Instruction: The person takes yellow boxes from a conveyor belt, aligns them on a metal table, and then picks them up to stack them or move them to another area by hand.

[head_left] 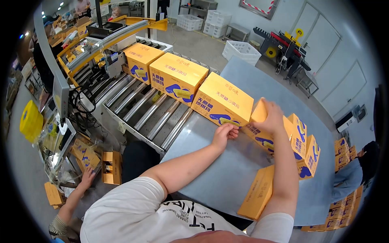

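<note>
Three orange cartons stand in a row, one (pixel 139 56) and another (pixel 178 77) on the rollers, the third (pixel 223 99) partly on the metal table. My left hand (pixel 225 137) is at the lower right corner of the third carton, its fingers curled in; whether it grips anything is hidden. My right hand (pixel 270 117) lies over the top of a fourth carton (pixel 259 137), fingers wrapped round its upper edge. Beyond my right wrist are more cartons (pixel 299 137) (pixel 310 158) close together. Near my right forearm lies another carton (pixel 257 192).
The roller conveyor (pixel 152 117) meets the metal table (pixel 202 162). A yellow-framed machine (pixel 109 38) spans the rollers. At the lower left a co-worker's hand (pixel 87 178) touches a carton. Another person (pixel 354 174) is at the right, beside stacked cartons (pixel 342 206).
</note>
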Available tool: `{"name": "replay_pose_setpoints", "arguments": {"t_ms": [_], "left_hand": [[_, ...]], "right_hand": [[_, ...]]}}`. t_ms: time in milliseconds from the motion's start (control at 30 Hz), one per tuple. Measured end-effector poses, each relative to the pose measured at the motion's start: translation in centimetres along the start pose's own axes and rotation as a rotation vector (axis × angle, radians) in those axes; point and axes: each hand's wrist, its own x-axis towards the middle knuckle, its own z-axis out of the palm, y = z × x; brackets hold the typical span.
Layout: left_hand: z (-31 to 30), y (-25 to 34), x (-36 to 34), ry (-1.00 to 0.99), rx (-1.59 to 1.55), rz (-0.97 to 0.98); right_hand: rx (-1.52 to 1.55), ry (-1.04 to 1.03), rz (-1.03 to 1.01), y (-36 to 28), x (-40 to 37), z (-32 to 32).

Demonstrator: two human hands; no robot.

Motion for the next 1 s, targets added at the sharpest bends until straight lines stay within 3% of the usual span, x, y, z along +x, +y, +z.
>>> {"name": "replay_pose_setpoints", "arguments": {"t_ms": [133,233,333,433,500,567,667,767,867,1000], "left_hand": [[0.0,-0.2,0.1,0.016,0.001,0.014],[-0.1,-0.3,0.0,0.008,0.015,0.014],[0.0,-0.2,-0.1,-0.001,0.037,0.007],[0.1,-0.1,-0.1,0.001,0.022,0.022],[0.0,0.0,0.0,0.009,0.019,0.013],[0.0,0.0,-0.2,0.022,0.013,0.004],[0.0,0.1,0.1,0.034,-0.001,0.011],[0.1,-0.3,0.0,0.028,0.003,0.006],[0.2,-0.3,-0.2,0.011,0.032,0.009],[0.2,0.0,-0.2,0.02,0.03,0.024]], "right_hand": [[-0.42,0.229,0.36,-2.5,0.3,-1.3],[-0.287,0.087,0.44,-1.1,1.2,-1.2],[-0.19,-0.228,0.555,0.0,1.1,-0.9],[-0.045,-0.242,0.671,5.5,1.5,-0.7],[0.096,-0.109,0.746,14.3,2.1,2.9],[-0.167,-0.154,0.992,7.9,-0.2,-3.6],[-0.3,-0.202,1.158,12.4,-1.6,-2.1],[-0.617,-0.126,0.982,12.0,-2.7,-1.7],[-0.515,-0.123,0.769,11.9,-2.0,-0.7],[-0.164,0.052,0.547,13.9,0.0,2.9]]}}
